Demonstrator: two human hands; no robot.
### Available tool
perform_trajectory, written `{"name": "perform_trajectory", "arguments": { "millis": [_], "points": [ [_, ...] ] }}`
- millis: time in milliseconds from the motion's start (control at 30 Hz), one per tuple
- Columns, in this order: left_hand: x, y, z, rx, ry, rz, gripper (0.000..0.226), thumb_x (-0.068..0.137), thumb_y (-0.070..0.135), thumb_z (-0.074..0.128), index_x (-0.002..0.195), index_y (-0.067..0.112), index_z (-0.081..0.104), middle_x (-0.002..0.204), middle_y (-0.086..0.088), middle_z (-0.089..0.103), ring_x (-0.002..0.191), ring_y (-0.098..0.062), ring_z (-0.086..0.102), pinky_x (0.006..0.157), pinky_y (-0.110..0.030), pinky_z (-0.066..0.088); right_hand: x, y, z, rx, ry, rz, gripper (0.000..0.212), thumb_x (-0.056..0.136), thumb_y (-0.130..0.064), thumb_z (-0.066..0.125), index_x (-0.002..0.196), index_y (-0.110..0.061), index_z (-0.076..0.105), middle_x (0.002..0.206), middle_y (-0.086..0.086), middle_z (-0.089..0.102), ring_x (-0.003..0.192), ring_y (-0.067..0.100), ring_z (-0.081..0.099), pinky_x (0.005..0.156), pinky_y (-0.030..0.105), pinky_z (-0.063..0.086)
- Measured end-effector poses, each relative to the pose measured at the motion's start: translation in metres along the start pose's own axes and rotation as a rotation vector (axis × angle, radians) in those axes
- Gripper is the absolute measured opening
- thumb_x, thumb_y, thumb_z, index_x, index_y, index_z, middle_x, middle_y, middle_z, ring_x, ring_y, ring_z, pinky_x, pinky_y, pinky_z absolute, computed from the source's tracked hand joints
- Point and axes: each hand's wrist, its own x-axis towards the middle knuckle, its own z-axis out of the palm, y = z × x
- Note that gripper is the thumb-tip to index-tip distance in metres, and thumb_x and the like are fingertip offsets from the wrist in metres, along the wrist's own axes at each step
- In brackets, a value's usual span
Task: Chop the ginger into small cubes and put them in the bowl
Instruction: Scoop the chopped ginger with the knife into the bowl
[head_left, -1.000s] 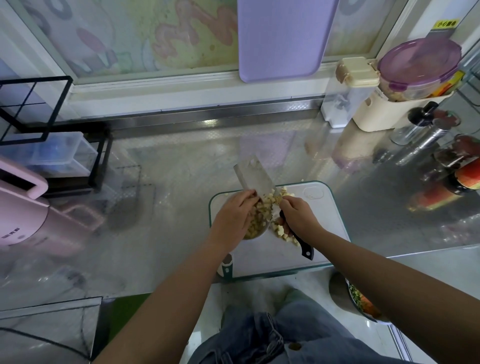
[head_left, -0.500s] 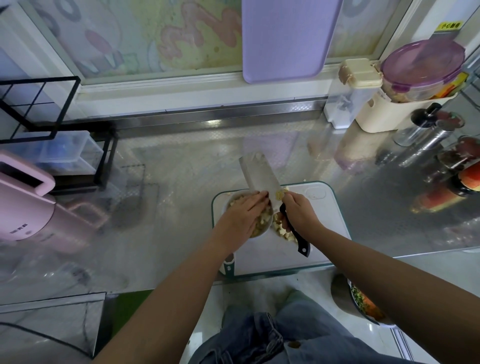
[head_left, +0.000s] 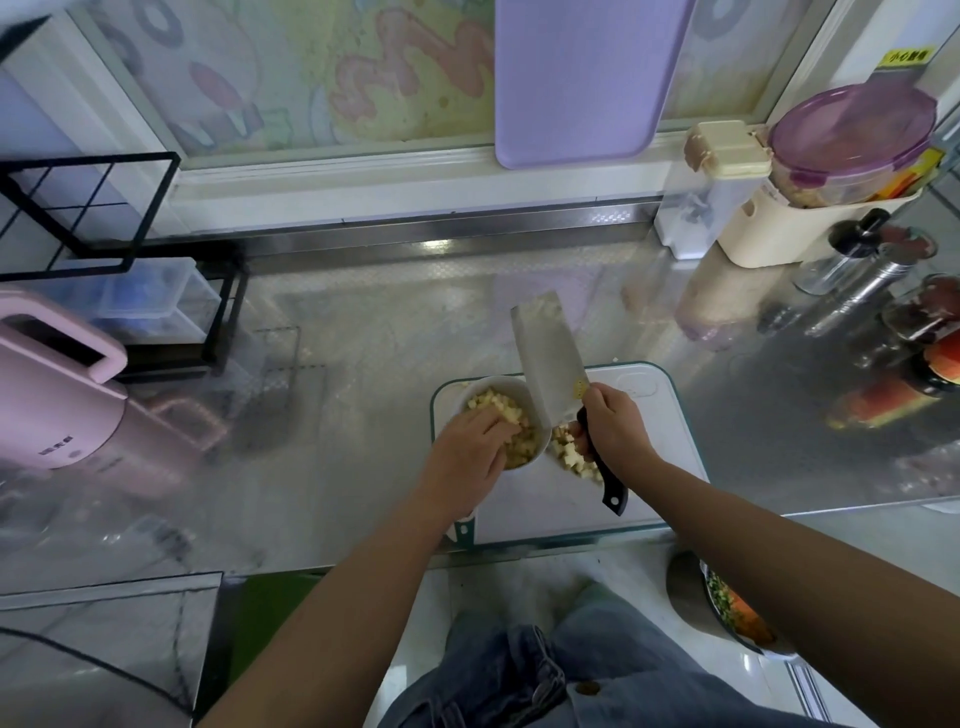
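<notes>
Item: ginger transfer, part done. Bowl (head_left: 485, 384): white, standing on the left end of the board (head_left: 545, 509), heaped with pale cubes (head_left: 493, 405). Left hand (head_left: 462, 460): over the near side of the bowl, its fingers (head_left: 501, 423) loosely bent and resting on the cubes inside, clasping nothing that shows. Right hand (head_left: 618, 431): clenched round the black handle of the knife (head_left: 550, 374), close to the blade. Knife: broad blade tilted up and away over the bowl's right rim, its face almost bare, with a few scraps stuck near the far tip. Change: a second ago the blade lay low with a load of cubes on it and the left hand against that load; half a second ago the blade was rising and the load thinning; now the blade is higher, the load is gone from it, and the bowl's far rim shows clear of the hand. Reading: one bladeful has been swept into the bowl. Heap (head_left: 566, 452): a smaller lot of cubes on the board, just beside the bowl and under the right hand, not yet moved. Judgement: chopping looks finished, since no whole ginger shows; what is left is at least one more scoop of the heap. Risk: the scraps clinging to the blade and the cubes piled near the rim may spill onto the board or the counter (head_left: 363, 338).
</notes>
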Motion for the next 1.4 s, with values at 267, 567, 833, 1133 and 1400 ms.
{"name": "perform_trajectory", "arguments": {
  "millis": [267, 567, 833, 1133, 1400],
  "points": [
    [0.002, -0.012, 0.012, 0.037, -0.132, -0.217, 0.051, 0.100, 0.025, 0.037, 0.149, 0.011, 0.029, 0.156, -0.005, 0.028, 0.146, -0.021, 0.019, 0.119, -0.034, 0.003, -0.013, 0.008, 0.008, -0.022, -0.071, 0.002, 0.033, 0.101, -0.023, 0.040, 0.085, 0.001, 0.056, 0.059, 0.009, 0.057, 0.040, 0.017, 0.047, 0.039, 0.026, 0.041],
    [-0.006, 0.001, 0.015, 0.015, -0.075, -0.099, 0.041, 0.098, 0.021, 0.042, 0.136, 0.011, 0.051, 0.142, -0.006, 0.049, 0.136, -0.022, 0.040, 0.122, -0.036, 0.007, -0.021, 0.013, 0.003, -0.029, -0.042, -0.010, 0.034, 0.102, -0.025, 0.040, 0.085, -0.001, 0.057, 0.060, 0.010, 0.057, 0.044, 0.018, 0.049, 0.042, 0.028, 0.042],
    [-0.006, -0.002, 0.006, -0.152, 0.062, -0.208, 0.034, 0.099, 0.014, 0.048, 0.131, 0.008, 0.057, 0.137, -0.007, 0.055, 0.133, -0.021, 0.046, 0.116, -0.026, 0.021, -0.022, 0.014, 0.002, -0.010, -0.013, -0.016, 0.033, 0.103, -0.025, 0.039, 0.078, -0.012, 0.055, 0.060, 0.009, 0.057, 0.043, 0.017, 0.048, 0.041, 0.027, 0.042],
    [0.007, 0.008, 0.011, -0.310, 0.171, -0.402, 0.024, 0.086, -0.007, 0.059, 0.094, 0.009, 0.074, 0.106, -0.007, 0.066, 0.101, -0.022, 0.060, 0.083, -0.021, 0.045, -0.025, 0.023, -0.007, 0.021, 0.002, 0.033, 0.034, 0.102, -0.027, 0.042, 0.075, -0.008, 0.051, 0.058, 0.008, 0.056, 0.039, 0.014, 0.047, 0.039, 0.025, 0.041],
    [0.010, 0.006, 0.017, -0.141, 0.249, -0.563, 0.040, 0.080, 0.006, 0.064, 0.119, 0.012, 0.058, 0.119, -0.009, 0.049, 0.110, -0.025, 0.045, 0.091, -0.033, 0.045, -0.022, 0.029, -0.020, -0.006, 0.021, 0.038, 0.035, 0.102, -0.028, 0.042, 0.074, -0.011, 0.052, 0.058, 0.006, 0.057, 0.040, 0.014, 0.049, 0.040, 0.026, 0.042]
  ]
}}
